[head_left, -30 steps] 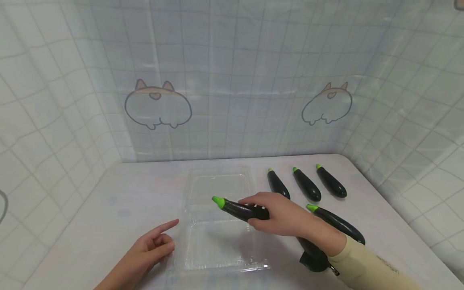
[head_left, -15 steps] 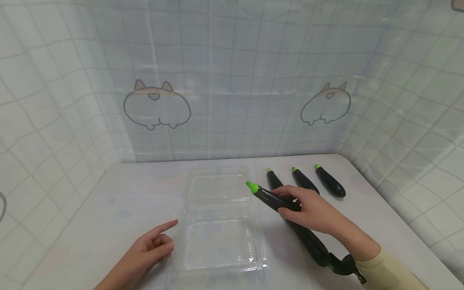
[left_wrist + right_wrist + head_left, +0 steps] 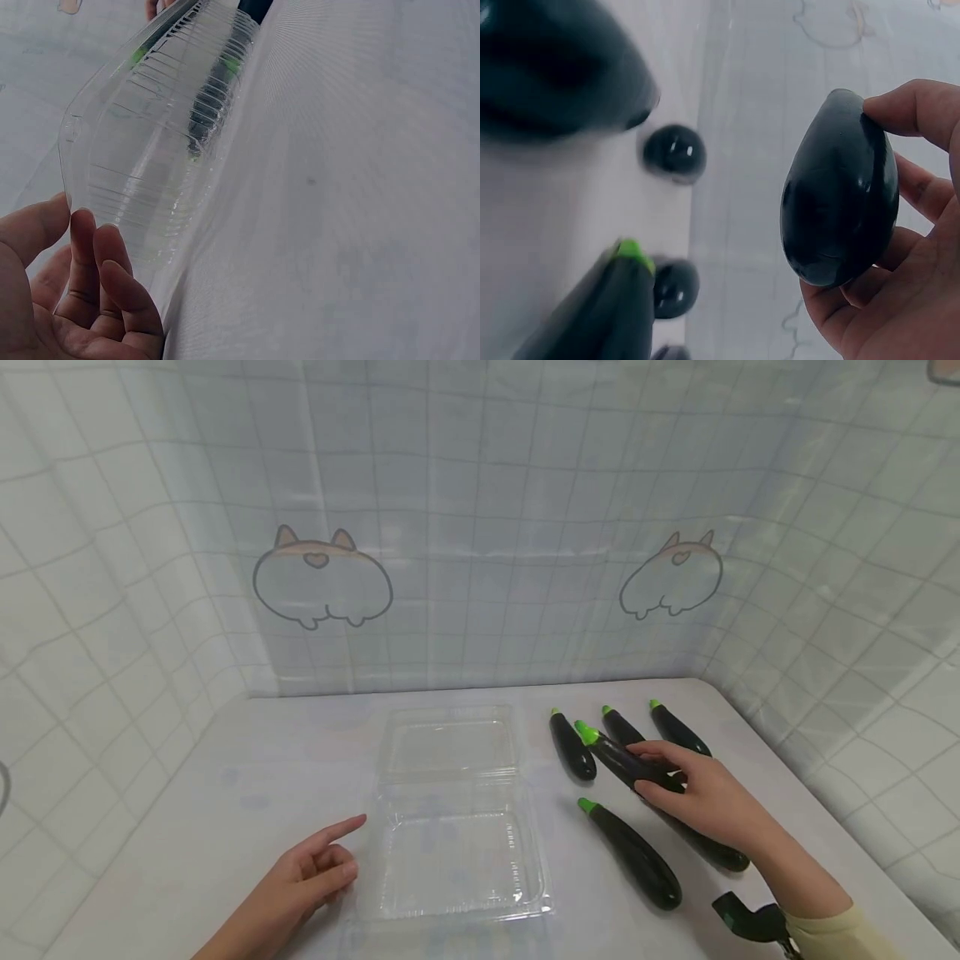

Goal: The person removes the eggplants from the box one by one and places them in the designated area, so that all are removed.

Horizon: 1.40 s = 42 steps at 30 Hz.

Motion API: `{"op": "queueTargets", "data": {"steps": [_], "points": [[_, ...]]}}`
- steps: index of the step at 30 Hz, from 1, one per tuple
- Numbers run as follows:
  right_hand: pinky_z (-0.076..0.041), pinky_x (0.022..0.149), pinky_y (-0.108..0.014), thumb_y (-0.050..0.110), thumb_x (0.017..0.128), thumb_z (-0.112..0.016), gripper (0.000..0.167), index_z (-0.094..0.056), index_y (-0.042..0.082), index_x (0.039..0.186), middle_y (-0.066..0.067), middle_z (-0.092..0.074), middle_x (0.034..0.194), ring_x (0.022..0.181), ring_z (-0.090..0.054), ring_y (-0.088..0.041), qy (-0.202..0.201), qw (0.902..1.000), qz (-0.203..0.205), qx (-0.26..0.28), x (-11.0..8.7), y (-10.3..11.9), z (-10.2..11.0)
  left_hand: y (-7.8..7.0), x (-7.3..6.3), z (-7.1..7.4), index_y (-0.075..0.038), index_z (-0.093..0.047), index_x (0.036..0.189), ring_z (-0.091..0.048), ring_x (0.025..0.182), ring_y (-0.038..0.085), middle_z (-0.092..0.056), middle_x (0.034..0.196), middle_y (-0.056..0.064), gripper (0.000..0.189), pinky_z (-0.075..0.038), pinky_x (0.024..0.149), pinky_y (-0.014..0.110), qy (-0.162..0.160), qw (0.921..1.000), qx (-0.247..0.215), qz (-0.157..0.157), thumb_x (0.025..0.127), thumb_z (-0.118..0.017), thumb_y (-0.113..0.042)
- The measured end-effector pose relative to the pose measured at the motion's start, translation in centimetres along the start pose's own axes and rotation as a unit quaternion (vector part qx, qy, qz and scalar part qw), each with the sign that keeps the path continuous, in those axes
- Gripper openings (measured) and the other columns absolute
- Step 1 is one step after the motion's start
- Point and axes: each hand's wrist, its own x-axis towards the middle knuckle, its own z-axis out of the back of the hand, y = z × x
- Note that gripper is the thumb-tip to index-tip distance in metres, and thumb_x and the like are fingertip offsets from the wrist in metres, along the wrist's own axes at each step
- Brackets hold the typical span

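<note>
In the head view my right hand (image 3: 697, 789) grips a dark eggplant (image 3: 611, 756) with a bright green stem end, thumb on one side and fingers on the other. The right wrist view shows the rounded end of the held eggplant (image 3: 840, 195) against the fingers. Under my right wrist lies another eggplant (image 3: 716, 850), partly hidden. My left hand (image 3: 315, 868) rests beside the clear plastic clamshell box (image 3: 450, 860), index finger stretched out and the others loosely bent. In the left wrist view its fingertips are right at the box's rim (image 3: 67, 150).
One eggplant (image 3: 633, 856) lies right of the box. Farther back are three more: a left one (image 3: 573, 747), a middle one (image 3: 618, 722) and a right one (image 3: 675, 727). The box's lid (image 3: 450, 747) lies folded back. A tiled-pattern curtain (image 3: 465, 568) surrounds the white table (image 3: 300, 752).
My right hand has carried the eggplant to the right, from over the box to above the other eggplants. The left hand has stayed in place.
</note>
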Motion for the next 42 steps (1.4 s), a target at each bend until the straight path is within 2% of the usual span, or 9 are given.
{"op": "queueTargets", "data": {"steps": [6, 13, 19, 24, 30, 35, 40, 42], "points": [[-0.051, 0.078, -0.03, 0.034, 0.094, -0.069, 0.042, -0.059, 0.021, 0.133, 0.004, -0.065, 0.115, 0.098, -0.062, -0.015, -0.011, 0.9995, -0.03, -0.003, -1.2, -1.5, 0.9, 0.1, 0.0, 0.1, -0.01, -0.029, 0.155, -0.055, 0.078, 0.014, -0.057, 0.096, 0.012, 0.064, -0.046, 0.067, 0.024, 0.013, 0.9998, -0.005, -0.015, 0.1, -0.06, -0.017], [-0.052, 0.073, -0.03, 0.035, 0.095, -0.067, 0.045, -0.057, 0.019, 0.136, -0.006, -0.065, 0.12, 0.098, -0.064, -0.022, -0.005, 0.9976, -0.069, -0.009, -2.2, -3.4, 1.8, 0.1, 0.1, 0.2, -0.012, -0.03, 0.155, -0.054, 0.078, 0.015, -0.058, 0.096, 0.011, 0.064, -0.046, 0.065, 0.024, 0.003, 1.0, 0.001, 0.001, 0.099, -0.062, -0.019], [-0.052, 0.07, -0.029, 0.034, 0.096, -0.067, 0.048, -0.055, 0.016, 0.138, -0.015, -0.064, 0.122, 0.097, -0.065, -0.027, -0.004, 0.9956, -0.092, 0.016, -3.0, -4.9, 2.4, 0.1, 0.1, 0.2, -0.011, -0.031, 0.155, -0.054, 0.079, 0.014, -0.058, 0.096, 0.011, 0.065, -0.047, 0.067, 0.025, -0.001, 1.0, -0.003, 0.005, 0.099, -0.062, -0.019], [-0.051, 0.071, -0.028, 0.033, 0.095, -0.068, 0.047, -0.055, 0.015, 0.137, -0.016, -0.064, 0.121, 0.098, -0.064, -0.023, -0.011, 0.9945, -0.104, 0.009, -3.6, -6.3, 2.8, 0.2, 0.1, 0.2, -0.009, -0.028, 0.156, -0.054, 0.08, 0.015, -0.057, 0.097, 0.011, 0.066, -0.048, 0.07, 0.026, 0.007, 0.9999, -0.01, 0.003, 0.099, -0.061, -0.017], [-0.051, 0.069, -0.029, 0.035, 0.095, -0.068, 0.051, -0.053, 0.013, 0.139, -0.02, -0.062, 0.124, 0.1, -0.061, -0.018, -0.003, 0.9906, -0.136, 0.009, -4.2, -7.7, 3.3, 0.2, 0.2, 0.3, -0.011, -0.029, 0.155, -0.054, 0.08, 0.014, -0.057, 0.096, 0.01, 0.064, -0.046, 0.068, 0.024, 0.013, 0.9999, -0.008, -0.003, 0.1, -0.06, -0.017], [-0.053, 0.067, -0.03, 0.034, 0.096, -0.067, 0.053, -0.052, 0.009, 0.141, -0.024, -0.06, 0.125, 0.097, -0.059, -0.009, 0.002, 0.9864, -0.16, 0.038, -4.8, -9.0, 3.3, 0.2, 0.2, 0.3, -0.011, -0.029, 0.156, -0.054, 0.08, 0.012, -0.057, 0.096, 0.008, 0.063, -0.046, 0.068, 0.023, 0.017, 0.9998, -0.012, -0.001, 0.101, -0.059, -0.016], [-0.054, 0.066, -0.032, 0.03, 0.097, -0.066, 0.054, -0.05, 0.003, 0.141, -0.03, -0.057, 0.126, 0.095, -0.059, -0.011, -0.001, 0.9822, -0.173, 0.071, -5.2, -10.6, 3.0, 0.1, 0.3, 0.3, -0.011, -0.027, 0.156, -0.054, 0.08, 0.012, -0.057, 0.096, 0.008, 0.064, -0.047, 0.069, 0.023, 0.017, 0.9995, -0.022, 0.015, 0.101, -0.059, -0.017], [-0.053, 0.066, -0.031, 0.029, 0.097, -0.067, 0.053, -0.051, 0.003, 0.14, -0.029, -0.057, 0.125, 0.095, -0.059, -0.011, -0.006, 0.9823, -0.173, 0.07, -5.3, -11.0, 2.9, 0.1, 0.3, 0.3, -0.011, -0.027, 0.156, -0.054, 0.081, 0.013, -0.057, 0.096, 0.008, 0.064, -0.047, 0.07, 0.024, 0.018, 0.9994, -0.025, 0.016, 0.101, -0.059, -0.017]]}}
